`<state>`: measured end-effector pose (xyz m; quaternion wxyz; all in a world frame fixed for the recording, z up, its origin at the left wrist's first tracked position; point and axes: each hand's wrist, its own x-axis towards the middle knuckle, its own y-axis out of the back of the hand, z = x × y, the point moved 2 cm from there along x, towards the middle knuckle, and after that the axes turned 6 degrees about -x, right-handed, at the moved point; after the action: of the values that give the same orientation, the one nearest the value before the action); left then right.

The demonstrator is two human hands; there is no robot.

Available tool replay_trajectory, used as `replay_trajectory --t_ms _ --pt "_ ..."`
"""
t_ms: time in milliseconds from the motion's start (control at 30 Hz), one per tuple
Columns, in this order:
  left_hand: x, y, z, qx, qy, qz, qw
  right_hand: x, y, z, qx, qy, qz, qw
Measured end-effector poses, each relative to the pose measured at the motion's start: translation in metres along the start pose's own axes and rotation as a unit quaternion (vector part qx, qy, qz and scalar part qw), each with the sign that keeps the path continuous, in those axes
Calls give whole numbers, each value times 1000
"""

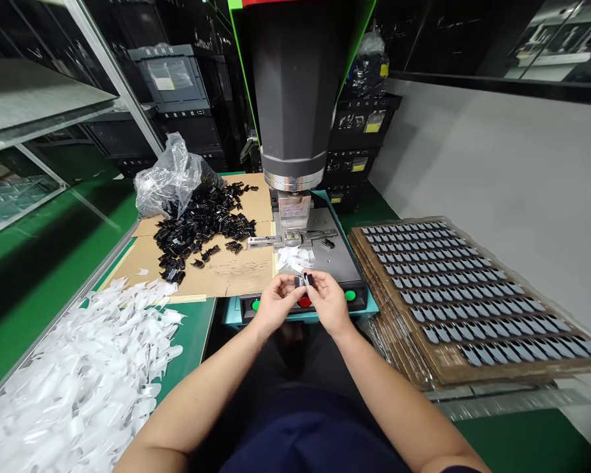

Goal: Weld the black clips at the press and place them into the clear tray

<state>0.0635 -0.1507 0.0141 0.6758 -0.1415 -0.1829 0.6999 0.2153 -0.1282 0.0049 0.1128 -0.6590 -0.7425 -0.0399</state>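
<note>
Sitting between left hand (278, 303), right hand (329, 303): black pieces (309, 280).

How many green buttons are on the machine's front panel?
2: left green button beside the left hand; right green button beside the right hand. The hands may hide more.

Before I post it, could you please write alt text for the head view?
A person's left hand and right hand hold dark parts in front of a machine. To the left lie black pieces by a clear bag and, nearer, many white pieces; to the right, a tray holds rows of grey parts.
</note>
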Motion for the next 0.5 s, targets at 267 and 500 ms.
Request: replay_trajectory --t_ms 267,500 --pt "-3 -1 4 -138 93 -43 985 -5 6 -16 132 -88 -2 987" --pt "-6 0 6 -163 126 -64 976 -8 5 -19 168 -103 -23 980"
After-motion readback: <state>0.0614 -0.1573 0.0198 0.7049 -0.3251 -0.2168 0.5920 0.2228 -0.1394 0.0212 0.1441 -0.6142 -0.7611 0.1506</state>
